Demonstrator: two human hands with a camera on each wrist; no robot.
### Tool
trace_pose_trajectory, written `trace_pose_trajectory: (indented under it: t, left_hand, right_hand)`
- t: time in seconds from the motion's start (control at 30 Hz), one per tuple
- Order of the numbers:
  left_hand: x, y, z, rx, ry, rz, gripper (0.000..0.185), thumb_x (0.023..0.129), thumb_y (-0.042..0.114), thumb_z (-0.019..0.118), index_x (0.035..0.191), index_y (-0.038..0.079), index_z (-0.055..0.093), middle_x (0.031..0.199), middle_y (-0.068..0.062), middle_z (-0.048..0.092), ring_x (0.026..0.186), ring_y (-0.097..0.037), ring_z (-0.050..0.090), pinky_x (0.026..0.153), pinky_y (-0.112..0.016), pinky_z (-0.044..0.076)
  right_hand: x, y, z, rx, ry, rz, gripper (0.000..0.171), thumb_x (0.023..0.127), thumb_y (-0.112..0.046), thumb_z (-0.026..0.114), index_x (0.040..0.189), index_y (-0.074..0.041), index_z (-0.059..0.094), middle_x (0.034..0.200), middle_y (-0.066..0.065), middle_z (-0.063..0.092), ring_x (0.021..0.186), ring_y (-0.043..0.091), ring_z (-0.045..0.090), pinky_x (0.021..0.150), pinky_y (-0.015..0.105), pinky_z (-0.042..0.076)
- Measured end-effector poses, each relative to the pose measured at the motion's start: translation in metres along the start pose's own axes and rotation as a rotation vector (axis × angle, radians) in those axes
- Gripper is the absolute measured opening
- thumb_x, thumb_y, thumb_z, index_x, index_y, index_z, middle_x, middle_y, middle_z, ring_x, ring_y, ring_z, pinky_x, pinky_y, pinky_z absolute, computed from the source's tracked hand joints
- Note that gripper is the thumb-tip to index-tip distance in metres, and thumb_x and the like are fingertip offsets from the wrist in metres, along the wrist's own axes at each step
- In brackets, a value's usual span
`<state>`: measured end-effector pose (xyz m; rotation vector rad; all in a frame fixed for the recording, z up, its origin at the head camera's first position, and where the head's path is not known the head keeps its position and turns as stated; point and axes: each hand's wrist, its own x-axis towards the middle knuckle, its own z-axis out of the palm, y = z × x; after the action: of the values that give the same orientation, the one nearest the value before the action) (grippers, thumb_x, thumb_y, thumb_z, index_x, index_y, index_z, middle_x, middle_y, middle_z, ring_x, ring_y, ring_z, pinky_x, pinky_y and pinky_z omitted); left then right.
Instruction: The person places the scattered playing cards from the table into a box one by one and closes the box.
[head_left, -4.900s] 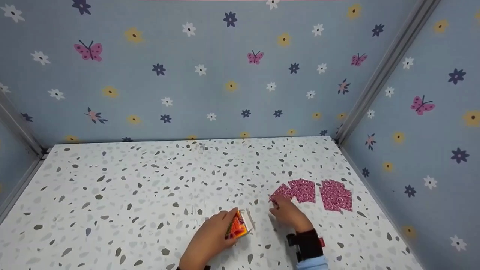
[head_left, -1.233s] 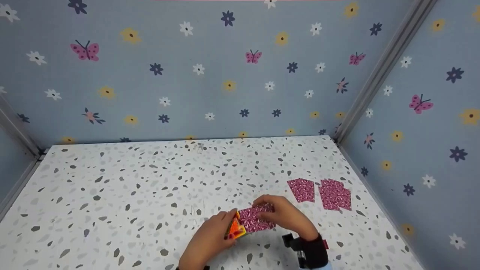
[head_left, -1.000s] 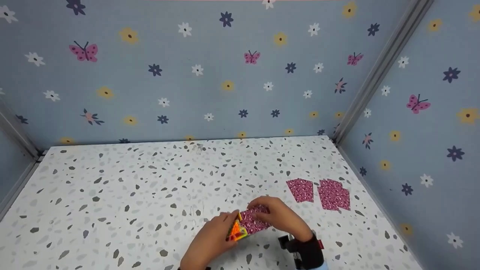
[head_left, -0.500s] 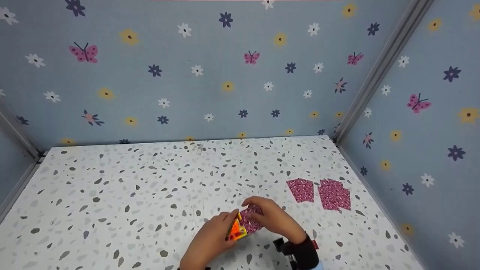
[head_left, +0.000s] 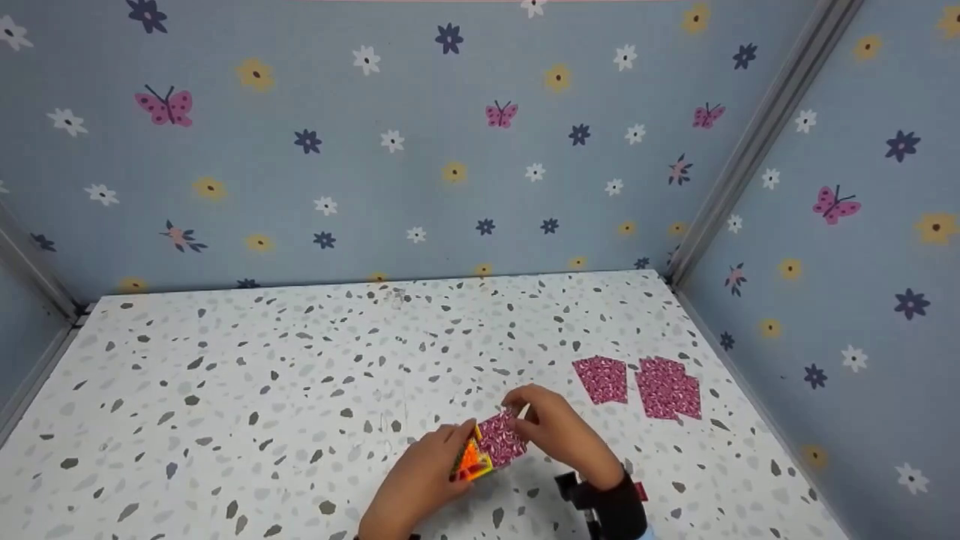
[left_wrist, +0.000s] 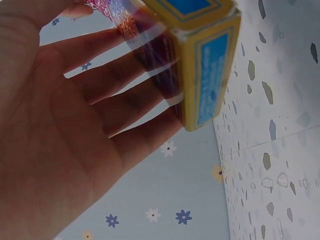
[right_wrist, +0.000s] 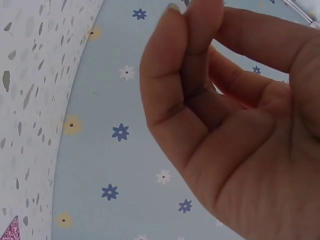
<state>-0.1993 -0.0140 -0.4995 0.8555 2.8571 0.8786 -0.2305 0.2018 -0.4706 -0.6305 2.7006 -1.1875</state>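
A white speckled table sits inside a booth of pale blue walls printed with flowers and butterflies. Near the table's front edge, the left hand holds a small card box, orange and yellow in the head view and yellow and blue from the left wrist, with its fingers wrapped along one side. Pink patterned cards stick out of the box's open end toward the right. The right hand pinches the far end of these cards between thumb and fingertips. Beyond the box, to its right and farther back on the table, lie a single pink card and, just beside it, a small overlapping pile of pink cards.
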Motion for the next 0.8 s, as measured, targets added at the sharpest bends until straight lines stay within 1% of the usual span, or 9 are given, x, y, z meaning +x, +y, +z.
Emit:
trace_pose_trajectory:
  t: [0.13, 0.4, 0.5, 0.67, 0.8]
  left_hand:
    - [0.0, 0.0, -0.001, 0.002, -0.006, -0.005, 0.071, 0.074, 0.021, 0.076, 0.135, 0.003, 0.045, 0.12, -0.011, 0.06, 0.103, -0.027, 0.059, 0.09, -0.042, 0.049]
    - [0.002, 0.0, -0.002, -0.011, -0.02, -0.021, 0.071, 0.075, 0.021, 0.075, 0.136, 0.003, 0.045, 0.122, -0.011, 0.059, 0.106, -0.026, 0.058, 0.092, -0.042, 0.048]
    - [0.002, 0.0, -0.001, -0.008, -0.014, -0.018, 0.071, 0.074, 0.02, 0.075, 0.136, 0.003, 0.045, 0.122, -0.011, 0.06, 0.106, -0.026, 0.058, 0.092, -0.041, 0.048]
    - [0.002, -0.001, -0.001, -0.013, -0.017, -0.023, 0.07, 0.074, 0.02, 0.075, 0.135, 0.002, 0.045, 0.121, -0.011, 0.06, 0.104, -0.025, 0.058, 0.09, -0.041, 0.048]
    - [0.002, -0.001, -0.001, -0.019, -0.018, -0.025, 0.068, 0.075, 0.021, 0.075, 0.134, 0.002, 0.046, 0.119, -0.011, 0.06, 0.101, -0.025, 0.059, 0.087, -0.041, 0.049]
  right_hand:
    - [0.003, -0.002, 0.006, -0.007, -0.009, 0.0, 0.019, 0.088, -0.006, 0.06, 0.106, -0.003, 0.06, 0.095, 0.009, 0.06, 0.067, 0.007, 0.057, 0.06, 0.019, 0.05]
    - [0.003, -0.008, 0.012, -0.067, 0.039, 0.009, 0.017, 0.086, -0.004, 0.061, 0.102, -0.003, 0.058, 0.093, 0.007, 0.059, 0.07, 0.007, 0.054, 0.063, 0.019, 0.048]
    - [0.002, -0.012, 0.013, -0.089, 0.03, 0.003, 0.015, 0.085, -0.002, 0.061, 0.1, -0.003, 0.06, 0.091, 0.007, 0.06, 0.071, 0.008, 0.055, 0.064, 0.019, 0.048]
    - [0.001, -0.019, 0.015, -0.157, 0.001, -0.044, 0.016, 0.084, 0.002, 0.061, 0.099, -0.003, 0.062, 0.09, 0.007, 0.064, 0.07, 0.01, 0.057, 0.063, 0.02, 0.048]
    - [-0.001, -0.023, 0.016, -0.222, -0.004, -0.049, 0.016, 0.085, -0.001, 0.061, 0.1, -0.006, 0.063, 0.09, 0.004, 0.066, 0.073, 0.009, 0.057, 0.064, 0.021, 0.049]
